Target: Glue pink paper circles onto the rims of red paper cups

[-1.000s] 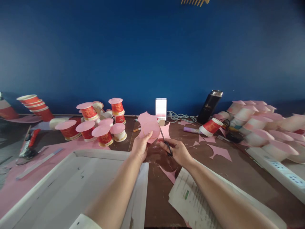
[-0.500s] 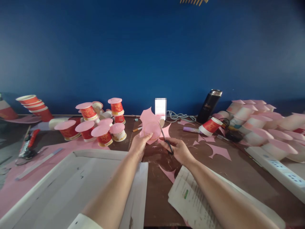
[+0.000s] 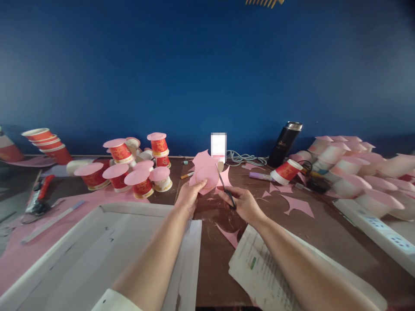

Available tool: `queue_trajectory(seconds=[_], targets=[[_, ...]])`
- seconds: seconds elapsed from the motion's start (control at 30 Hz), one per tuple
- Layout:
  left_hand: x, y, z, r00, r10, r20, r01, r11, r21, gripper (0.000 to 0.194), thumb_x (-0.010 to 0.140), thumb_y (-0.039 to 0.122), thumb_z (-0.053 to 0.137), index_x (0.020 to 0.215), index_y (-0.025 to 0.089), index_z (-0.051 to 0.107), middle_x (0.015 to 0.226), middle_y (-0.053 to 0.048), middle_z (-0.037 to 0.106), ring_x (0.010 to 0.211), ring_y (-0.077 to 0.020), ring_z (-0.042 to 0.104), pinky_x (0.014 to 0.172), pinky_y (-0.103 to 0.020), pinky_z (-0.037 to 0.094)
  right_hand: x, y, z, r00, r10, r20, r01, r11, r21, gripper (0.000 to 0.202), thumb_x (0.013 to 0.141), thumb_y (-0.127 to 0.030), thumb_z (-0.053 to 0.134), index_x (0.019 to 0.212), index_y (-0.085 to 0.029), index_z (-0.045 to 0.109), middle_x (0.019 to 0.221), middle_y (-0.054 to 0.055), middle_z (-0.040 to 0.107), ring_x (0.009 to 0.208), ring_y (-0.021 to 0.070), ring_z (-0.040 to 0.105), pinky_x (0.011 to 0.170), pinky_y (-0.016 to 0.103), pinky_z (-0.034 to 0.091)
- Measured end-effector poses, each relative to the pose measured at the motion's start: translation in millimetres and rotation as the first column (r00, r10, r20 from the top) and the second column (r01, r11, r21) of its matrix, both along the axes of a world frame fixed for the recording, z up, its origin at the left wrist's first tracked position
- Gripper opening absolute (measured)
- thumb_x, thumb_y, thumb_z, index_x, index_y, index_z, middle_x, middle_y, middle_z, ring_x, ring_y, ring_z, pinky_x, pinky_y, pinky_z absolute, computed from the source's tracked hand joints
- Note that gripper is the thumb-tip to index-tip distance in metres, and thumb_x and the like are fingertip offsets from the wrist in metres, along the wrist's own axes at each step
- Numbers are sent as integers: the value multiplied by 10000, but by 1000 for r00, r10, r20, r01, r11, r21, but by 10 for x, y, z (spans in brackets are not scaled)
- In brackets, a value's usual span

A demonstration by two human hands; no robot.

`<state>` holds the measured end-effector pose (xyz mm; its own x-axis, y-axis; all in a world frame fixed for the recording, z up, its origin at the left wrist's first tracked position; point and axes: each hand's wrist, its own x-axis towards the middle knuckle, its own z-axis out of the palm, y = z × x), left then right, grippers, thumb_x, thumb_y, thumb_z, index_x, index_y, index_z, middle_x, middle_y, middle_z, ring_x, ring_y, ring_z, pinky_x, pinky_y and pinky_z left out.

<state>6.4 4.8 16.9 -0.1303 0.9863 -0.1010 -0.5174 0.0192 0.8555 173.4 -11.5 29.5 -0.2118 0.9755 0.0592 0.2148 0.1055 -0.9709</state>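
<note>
My left hand point(image 3: 188, 198) pinches a sheet of pink paper point(image 3: 205, 172) held upright above the brown table point(image 3: 324, 233). The sheet has a circle marked on it and jagged cut edges. My right hand point(image 3: 244, 204) grips black-handled scissors point(image 3: 225, 188), whose blades reach up into the right side of the paper. Both hands hover at the table's middle, just past a white board point(image 3: 106, 255) and a printed paper stack point(image 3: 259, 268).
Red paper cups with pink lids point(image 3: 139, 175) cluster at left. White cups with pink lids point(image 3: 353, 172) pile at right beside a power strip point(image 3: 379, 229). A black flask point(image 3: 285, 143), a purple marker point(image 3: 261, 176), pink scraps point(image 3: 298, 205) and a cutter point(image 3: 40, 196) lie around.
The pink paper has turned a little in my left hand and sits slightly lower. The scissors have stayed at its right edge. Both arms are almost still.
</note>
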Motion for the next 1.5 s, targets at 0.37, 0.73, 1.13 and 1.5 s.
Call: queue_trajectory(seconds=[0.37, 0.73, 1.13, 1.5], targets=[[-12, 20, -16, 1000, 17, -5, -17, 999, -29, 415, 605, 266, 803, 956, 74, 689, 871, -143, 734, 797, -268, 704, 735, -371, 575, -9, -6, -6, 999, -3, 40, 1, 999, 35, 435, 742, -476, 668, 1039, -163, 727, 638, -8, 588, 539, 99, 436, 520, 238, 348], [8, 30, 28, 991, 135, 21, -133, 987, -89, 477, 556, 293, 832, 974, 129, 671, 896, -66, 719, 635, -108, 632, 475, -171, 414, -36, -16, -24, 1000, 5, 3, -5, 1000, 2, 446, 725, -493, 680, 1019, -160, 725, 578, -14, 556, 509, 102, 439, 499, 240, 355], [-80, 44, -62, 968, 50, -247, -47, 999, 21, 452, 602, 400, 792, 960, 139, 705, 821, -97, 735, 706, -247, 686, 650, -333, 535, 25, 28, -58, 1000, 14, -10, -14, 1000, 13, 481, 745, -532, 652, 1048, -164, 713, 635, -6, 603, 543, 108, 475, 545, 249, 376], [-64, 42, -70, 973, 32, -228, -33, 999, -2, 466, 592, 390, 799, 959, 117, 710, 787, -99, 734, 671, -238, 681, 616, -307, 518, 23, 32, -58, 999, 22, -34, -22, 1000, 3, 512, 730, -543, 659, 1062, -157, 705, 680, 7, 626, 577, 118, 516, 560, 249, 413]])
